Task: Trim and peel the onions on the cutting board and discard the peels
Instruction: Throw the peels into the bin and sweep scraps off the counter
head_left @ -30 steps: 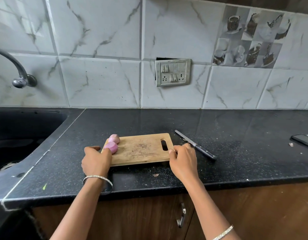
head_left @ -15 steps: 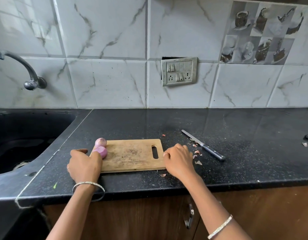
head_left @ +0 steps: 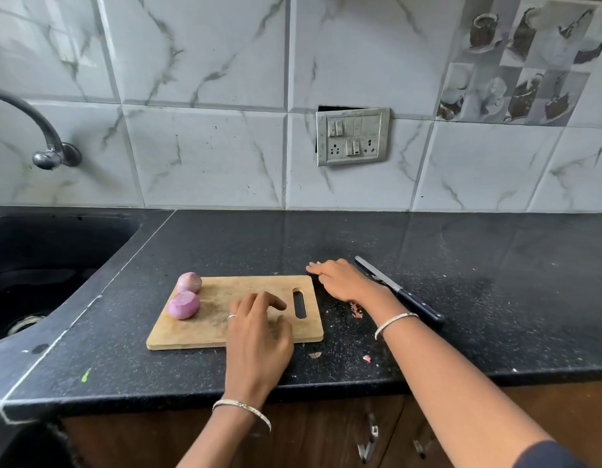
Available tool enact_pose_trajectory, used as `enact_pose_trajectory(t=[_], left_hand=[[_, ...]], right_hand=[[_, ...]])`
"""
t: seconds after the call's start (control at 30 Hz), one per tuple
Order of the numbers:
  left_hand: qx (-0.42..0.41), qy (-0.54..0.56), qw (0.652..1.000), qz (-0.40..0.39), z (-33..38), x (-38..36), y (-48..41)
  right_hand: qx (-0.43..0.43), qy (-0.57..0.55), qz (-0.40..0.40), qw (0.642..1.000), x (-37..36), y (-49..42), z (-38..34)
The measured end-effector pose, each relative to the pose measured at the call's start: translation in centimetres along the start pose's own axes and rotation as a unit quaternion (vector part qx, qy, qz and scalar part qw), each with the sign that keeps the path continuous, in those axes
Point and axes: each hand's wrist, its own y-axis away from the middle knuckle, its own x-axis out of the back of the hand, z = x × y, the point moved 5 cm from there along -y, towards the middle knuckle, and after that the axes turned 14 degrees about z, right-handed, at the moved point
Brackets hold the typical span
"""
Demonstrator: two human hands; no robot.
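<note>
sink [head_left: 39, 265] far left, two peeled onions [head_left: 184, 305] at left end of cutting board [head_left: 191, 332], left hand [head_left: 259, 336] over board's right half, fingers loose, holding nothing, right hand [head_left: 343, 282] flat on surface [head_left: 495, 298] beside board, fingers straight, peel scraps [head_left: 356, 309] by wrist, knife [head_left: 411, 304] at right

The black speckled bench [head_left: 461, 265] carried a wooden cutting board [head_left: 198, 332] near its front edge, slot end toward 3 o'clock. At 3 o'clock from the board a black-handled knife [head_left: 399, 292] lay flat, blade tip toward 11 o'clock. The right hand [head_left: 343, 282] rested with fingers flat on the bench between board and knife. Pink peel scraps [head_left: 356, 309] lay beside the wrist, with two more bits [head_left: 315, 355] at 5 o'clock from the board. A green fleck [head_left: 85, 374] lay at 8 o'clock.
</note>
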Motion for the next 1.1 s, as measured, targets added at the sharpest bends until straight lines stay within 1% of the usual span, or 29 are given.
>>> enact_pose_trajectory(t=[0.1, 0.17, 0.23, 0.27, 0.33, 0.37, 0.43, 0.5, 0.57, 0.6, 0.67, 0.73, 0.83, 0.9, 0.97, 1.0, 1.03, 1.1], left_hand=[[0.0, -0.003, 1.0, -0.028, -0.4, -0.3, 0.0], [0.004, -0.009, 0.999, -0.041, -0.6, -0.5, 0.1], [0.005, -0.012, 0.998, -0.058, -0.8, -0.8, 0.0], [0.004, -0.012, 0.998, -0.068, -0.9, -1.0, 0.0], [0.005, -0.011, 0.996, -0.085, -1.2, -1.3, -0.3], [0.008, -0.009, 0.996, -0.09, -1.1, -1.5, -0.3], [0.016, -0.006, 0.995, -0.103, -1.1, -1.5, -0.4], [0.021, -0.008, 0.993, -0.117, -1.0, -1.6, -0.4], [0.024, -0.013, 0.991, -0.131, -1.1, -1.9, -0.7], [0.026, -0.015, 0.99, -0.136, -1.2, -2.0, -0.8], [0.024, -0.017, 0.989, -0.144, -1.2, -2.2, -1.0], [0.024, -0.017, 0.988, -0.149, -1.3, -2.4, -1.2], [0.027, -0.015, 0.988, -0.154, -1.4, -2.4, -1.4], [0.028, -0.014, 0.987, -0.156, -1.4, -2.5, -1.4], [0.031, -0.014, 0.987, -0.157, -1.2, -2.5, -1.5], [0.031, -0.01, 0.987, -0.155, -1.1, -2.4, -1.5], [0.034, -0.003, 0.988, -0.152, -1.1, -2.4, -1.6], [0.056, 0.024, 0.988, -0.143, -1.0, -2.2, -1.6]], right_hand=[[0.017, -0.002, 0.031, 0.999, 1.2, 3.8, 1.1], [0.035, -0.003, 0.036, 0.999, 1.6, 7.4, 1.4], [0.042, -0.023, 0.035, 0.998, 2.2, 10.0, 1.6], [0.038, -0.036, 0.047, 0.997, 2.6, 10.6, 1.9], [0.013, -0.051, 0.1, 0.994, 3.9, 10.4, 2.9], [-0.005, -0.039, 0.127, 0.991, 4.6, 10.3, 3.6], [-0.047, 0.005, 0.175, 0.983, 5.7, 10.1, 5.0], [-0.086, 0.083, 0.222, 0.968, 6.4, 10.0, 6.1], [-0.137, 0.147, 0.237, 0.951, 6.5, 9.9, 7.3], [-0.164, 0.152, 0.235, 0.946, 6.3, 9.9, 8.0], [-0.204, 0.123, 0.238, 0.942, 5.9, 9.9, 9.1], [-0.224, 0.099, 0.258, 0.934, 5.8, 10.0, 10.0], [-0.256, 0.096, 0.287, 0.918, 5.9, 10.6, 11.2], [-0.271, 0.106, 0.289, 0.912, 6.1, 11.0, 11.8], [-0.259, 0.145, 0.298, 0.907, 6.4, 11.1, 11.5], [-0.238, 0.162, 0.312, 0.906, 6.6, 10.8, 11.0], [-0.207, 0.161, 0.33, 0.907, 6.7, 10.5, 10.2], [-0.132, 0.101, 0.34, 0.926, 6.8, 9.2, 8.4]])
